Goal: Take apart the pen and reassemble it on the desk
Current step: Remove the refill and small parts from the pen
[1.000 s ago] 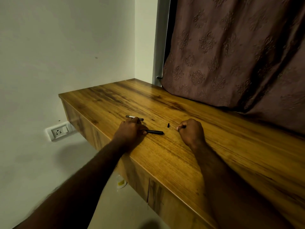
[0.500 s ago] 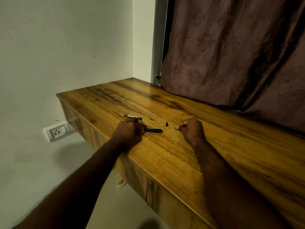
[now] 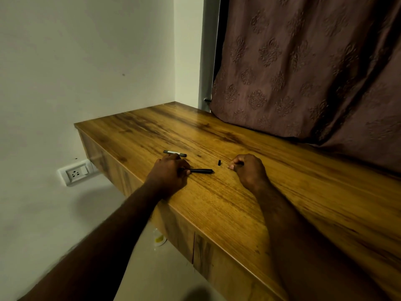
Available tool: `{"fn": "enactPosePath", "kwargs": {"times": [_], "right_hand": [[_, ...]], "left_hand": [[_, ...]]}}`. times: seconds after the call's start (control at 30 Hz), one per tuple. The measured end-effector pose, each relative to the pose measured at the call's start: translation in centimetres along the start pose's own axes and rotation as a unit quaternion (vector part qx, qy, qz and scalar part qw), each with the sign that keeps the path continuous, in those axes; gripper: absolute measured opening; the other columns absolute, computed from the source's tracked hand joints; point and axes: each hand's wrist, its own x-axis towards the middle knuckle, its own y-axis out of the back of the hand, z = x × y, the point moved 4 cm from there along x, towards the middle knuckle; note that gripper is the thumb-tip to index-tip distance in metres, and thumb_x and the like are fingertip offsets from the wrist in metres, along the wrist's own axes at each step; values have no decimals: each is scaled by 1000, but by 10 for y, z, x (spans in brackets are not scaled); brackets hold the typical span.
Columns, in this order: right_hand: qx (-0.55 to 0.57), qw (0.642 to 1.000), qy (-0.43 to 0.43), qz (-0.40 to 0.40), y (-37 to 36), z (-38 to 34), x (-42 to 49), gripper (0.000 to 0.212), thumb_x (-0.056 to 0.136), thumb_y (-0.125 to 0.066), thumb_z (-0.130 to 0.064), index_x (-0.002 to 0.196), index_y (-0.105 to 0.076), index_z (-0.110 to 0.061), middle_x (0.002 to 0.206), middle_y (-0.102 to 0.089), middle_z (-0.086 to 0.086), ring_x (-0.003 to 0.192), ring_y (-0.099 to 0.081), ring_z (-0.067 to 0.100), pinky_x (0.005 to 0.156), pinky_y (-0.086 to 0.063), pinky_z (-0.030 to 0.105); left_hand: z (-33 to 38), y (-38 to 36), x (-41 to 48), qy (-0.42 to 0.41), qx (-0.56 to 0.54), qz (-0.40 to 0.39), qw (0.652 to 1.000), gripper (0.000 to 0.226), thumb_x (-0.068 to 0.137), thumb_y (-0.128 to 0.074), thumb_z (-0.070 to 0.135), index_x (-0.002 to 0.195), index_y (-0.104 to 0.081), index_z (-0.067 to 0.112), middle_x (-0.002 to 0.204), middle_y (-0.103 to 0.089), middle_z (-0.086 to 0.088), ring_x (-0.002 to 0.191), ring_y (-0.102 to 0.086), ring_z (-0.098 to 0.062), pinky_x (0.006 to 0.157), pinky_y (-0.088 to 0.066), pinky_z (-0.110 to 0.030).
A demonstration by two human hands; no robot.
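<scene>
On the wooden desk (image 3: 249, 213) my left hand (image 3: 170, 173) rests knuckles up and grips one end of the black pen barrel (image 3: 200, 170), which lies flat and points right. A grey pen piece (image 3: 174, 153) lies just beyond that hand's fingers. A tiny black part (image 3: 219, 162) sits loose on the wood between my hands. My right hand (image 3: 249, 170) rests on the desk to the right, fingers curled, thumb against forefinger. Whether it pinches something small is hidden.
A brown patterned curtain (image 3: 303, 72) hangs down onto the desk's far right edge. The left wall carries a white socket (image 3: 74, 173) below desk level. The desk's front edge runs diagonally under my forearms, and a small container (image 3: 159, 237) stands on the floor.
Both hands stay almost in place. A thin dark bit that stuck out of my right fingertips a second ago no longer shows.
</scene>
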Motion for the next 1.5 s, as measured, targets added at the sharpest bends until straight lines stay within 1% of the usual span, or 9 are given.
{"fn": "enactPosePath", "kwargs": {"times": [0.23,0.43,0.57,0.67,0.83,0.97,1.17,1.37,1.5], "right_hand": [[13,1000,12,-18,0,-1,-2,13,82,-71,-24,69,-69,-30,84,-73,-7,84,-65,14,81,-55,39],[98,995,-19,11,5,-1,-4,5,84,-68,-11,83,-74,-11,94,-74,4,88,-65,13,77,-45,24],[108,992,-12,57,12,-7,-10,7,87,-66,-14,87,-73,-13,93,-73,0,87,-64,11,75,-44,21],[130,985,43,102,18,-22,-20,9,87,-65,-16,88,-73,-14,89,-72,0,81,-63,10,71,-45,22],[65,983,167,23,3,-61,-42,17,85,-68,-25,98,-74,-16,86,-63,-6,86,-59,13,77,-48,30],[-44,983,170,-44,-4,-74,-53,38,90,-61,-33,127,-59,-28,106,-56,-7,105,-40,14,93,-32,32],[-72,980,162,-93,-18,-67,-44,32,92,-59,-28,122,-61,-34,107,-48,-6,109,-40,18,92,-25,30],[-35,988,128,-76,-19,-56,-39,27,90,-62,-24,112,-65,-37,111,-50,-4,109,-41,23,92,-29,29],[-47,986,142,-69,-14,-60,-44,26,90,-61,-23,115,-65,-32,109,-52,-6,113,-41,18,97,-26,31]], "left_hand": [[0,0,0,-1,-20,14,1000,25,77,-59,36,96,-69,24,103,-64,-4,98,-59,-25,84,-50,-42],[-4,-2,2,-17,-29,27,999,25,77,-67,38,95,-70,22,98,-66,-3,91,-62,-22,79,-51,-37],[-4,-3,2,-16,-35,36,999,26,76,-70,41,93,-70,21,92,-67,-2,87,-61,-17,76,-50,-33],[-4,4,-2,54,-166,62,983,22,82,-66,35,90,-70,15,81,-69,-1,76,-64,-14,69,-52,-29],[-38,25,-5,236,-290,209,904,22,93,-54,27,84,-65,10,80,-66,-9,75,-60,-21,67,-47,-33],[-50,23,14,209,-222,118,945,18,90,-58,14,104,-66,7,99,-68,-12,91,-63,-23,80,-49,-31],[-54,14,41,129,-63,19,989,42,87,-64,23,124,-58,4,115,-57,-22,100,-59,-32,86,-45,-30],[-53,7,49,103,31,-11,994,23,88,-59,32,107,-68,26,108,-58,-12,103,-55,-30,87,-48,-41],[-49,6,47,113,41,22,992,20,85,-63,32,98,-68,17,102,-60,-11,95,-57,-28,80,-50,-38]]}}
